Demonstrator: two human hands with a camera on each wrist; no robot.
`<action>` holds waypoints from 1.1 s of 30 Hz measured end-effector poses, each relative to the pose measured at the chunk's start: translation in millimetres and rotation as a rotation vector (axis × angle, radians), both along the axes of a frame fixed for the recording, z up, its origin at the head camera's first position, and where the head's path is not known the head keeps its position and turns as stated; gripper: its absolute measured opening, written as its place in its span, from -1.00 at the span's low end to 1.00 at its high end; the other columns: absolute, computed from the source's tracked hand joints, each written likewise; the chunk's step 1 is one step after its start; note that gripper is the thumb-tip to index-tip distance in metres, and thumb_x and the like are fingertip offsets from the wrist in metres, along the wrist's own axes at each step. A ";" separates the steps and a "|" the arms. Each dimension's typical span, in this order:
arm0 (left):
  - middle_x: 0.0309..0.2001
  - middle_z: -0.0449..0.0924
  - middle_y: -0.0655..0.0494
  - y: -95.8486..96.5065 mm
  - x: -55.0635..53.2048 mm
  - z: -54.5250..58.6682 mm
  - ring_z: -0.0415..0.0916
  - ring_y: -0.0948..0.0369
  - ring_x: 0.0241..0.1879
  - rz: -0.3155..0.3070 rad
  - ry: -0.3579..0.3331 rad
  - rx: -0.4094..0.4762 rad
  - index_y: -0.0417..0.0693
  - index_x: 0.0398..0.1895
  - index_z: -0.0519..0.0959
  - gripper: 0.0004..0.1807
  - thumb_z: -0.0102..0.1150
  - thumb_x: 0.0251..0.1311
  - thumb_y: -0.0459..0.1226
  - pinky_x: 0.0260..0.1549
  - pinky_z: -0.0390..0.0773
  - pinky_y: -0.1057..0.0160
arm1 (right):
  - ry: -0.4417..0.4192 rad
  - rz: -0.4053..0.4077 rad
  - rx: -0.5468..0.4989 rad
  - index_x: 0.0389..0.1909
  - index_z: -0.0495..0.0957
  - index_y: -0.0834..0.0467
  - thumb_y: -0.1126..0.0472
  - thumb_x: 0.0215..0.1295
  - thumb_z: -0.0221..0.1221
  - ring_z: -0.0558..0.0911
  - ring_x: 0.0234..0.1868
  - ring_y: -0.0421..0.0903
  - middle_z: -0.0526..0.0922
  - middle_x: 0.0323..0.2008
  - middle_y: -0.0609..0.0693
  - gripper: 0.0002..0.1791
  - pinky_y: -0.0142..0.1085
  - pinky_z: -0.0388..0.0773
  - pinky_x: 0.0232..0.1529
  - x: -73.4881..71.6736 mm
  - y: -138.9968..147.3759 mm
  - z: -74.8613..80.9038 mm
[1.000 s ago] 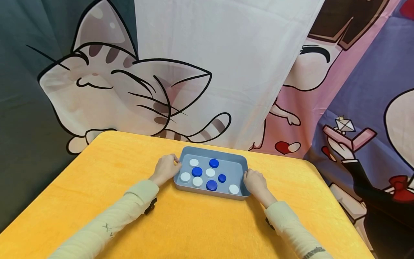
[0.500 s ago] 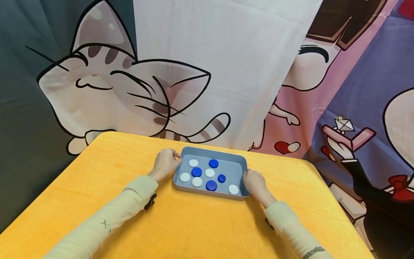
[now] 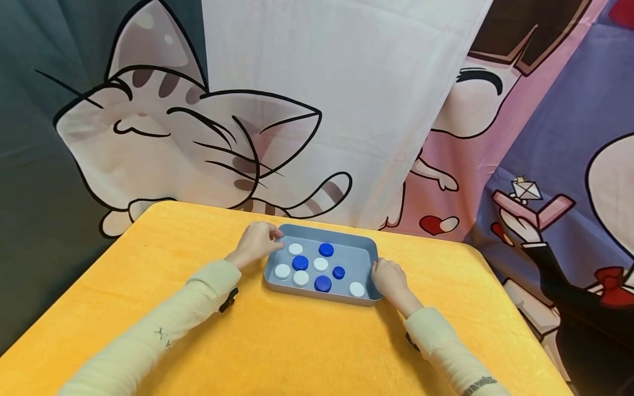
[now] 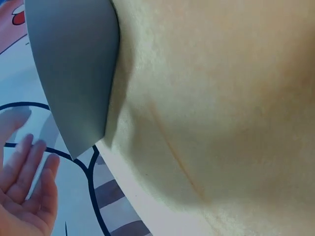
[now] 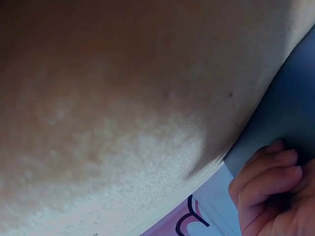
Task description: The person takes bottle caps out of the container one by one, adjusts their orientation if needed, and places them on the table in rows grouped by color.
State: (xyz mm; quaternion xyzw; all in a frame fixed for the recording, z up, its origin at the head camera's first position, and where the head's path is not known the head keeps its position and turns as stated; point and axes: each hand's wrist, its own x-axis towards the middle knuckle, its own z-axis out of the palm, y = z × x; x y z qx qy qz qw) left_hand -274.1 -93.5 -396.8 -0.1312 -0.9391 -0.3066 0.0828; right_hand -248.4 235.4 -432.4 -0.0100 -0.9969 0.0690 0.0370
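Now | tray [image 3: 354, 241] at my twelve o'clock | left hand [image 3: 255, 243] loosely spread at its ten, holding nothing | right hand [image 3: 390, 278] gripping its three-o'clock side | risk: a one-sided tug could slew it and slide the discs [image 3: 323, 284]

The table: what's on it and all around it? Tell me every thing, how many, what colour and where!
Table: 1, yellow, in front
Tray: 1, grey-blue, on the table's far half
White discs: 5, white, in the tray
Blue discs: 4, blue, in the tray, one smaller
Backdrop: 1, many-coloured, behind the table
Drawn cat: 1, grey and white, on the backdrop's left
Other drawings: several, mixed colours, on the backdrop's right
Sleeves: 2, cream, over the table
Wrist gear: 2, dark, under the sleeves' ends
Left hand: 1, bare, at the tray's far left corner
Right hand: 1, bare, at the tray's right side
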 end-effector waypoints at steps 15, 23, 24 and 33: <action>-0.10 0.72 0.00 5.3 -22.5 -4.0 0.58 0.04 0.00 -0.196 -0.090 0.025 -0.16 -0.08 0.67 -0.58 0.42 0.00 -0.15 0.06 0.52 0.03 | 0.010 -0.011 0.000 -0.32 0.57 0.39 0.18 0.41 -0.03 0.65 -0.40 0.21 0.64 -0.43 0.31 -0.65 -0.01 0.60 -0.44 0.6 -2.7 -1.2; -0.07 0.70 -0.01 10.5 -32.3 -3.6 0.57 0.03 0.04 -0.275 -0.136 0.047 -0.20 -0.04 0.65 -0.55 0.44 -0.01 -0.18 0.09 0.51 0.04 | 0.020 -0.006 0.014 -0.34 0.57 0.39 0.18 0.41 -0.02 0.64 -0.43 0.18 0.63 -0.46 0.29 -0.66 -0.03 0.61 -0.42 0.8 -2.3 -3.0; -0.07 0.70 -0.01 11.0 -33.7 -3.9 0.56 0.03 0.05 -0.286 -0.139 0.048 -0.21 -0.04 0.65 -0.55 0.44 -0.01 -0.18 0.10 0.50 0.03 | 0.019 -0.007 0.013 -0.34 0.57 0.39 0.18 0.41 -0.02 0.64 -0.44 0.17 0.63 -0.46 0.28 -0.66 -0.03 0.61 -0.43 0.9 -2.2 -3.0; -0.07 0.70 -0.02 11.5 -43.3 -7.8 0.58 0.02 0.05 -0.350 -0.160 0.037 -0.22 -0.05 0.65 -0.57 0.43 -0.01 -0.21 0.12 0.50 0.00 | 0.021 -0.011 0.001 -0.34 0.57 0.39 0.18 0.41 -0.01 0.64 -0.45 0.16 0.62 -0.48 0.27 -0.66 -0.04 0.60 -0.45 0.7 -1.2 -2.0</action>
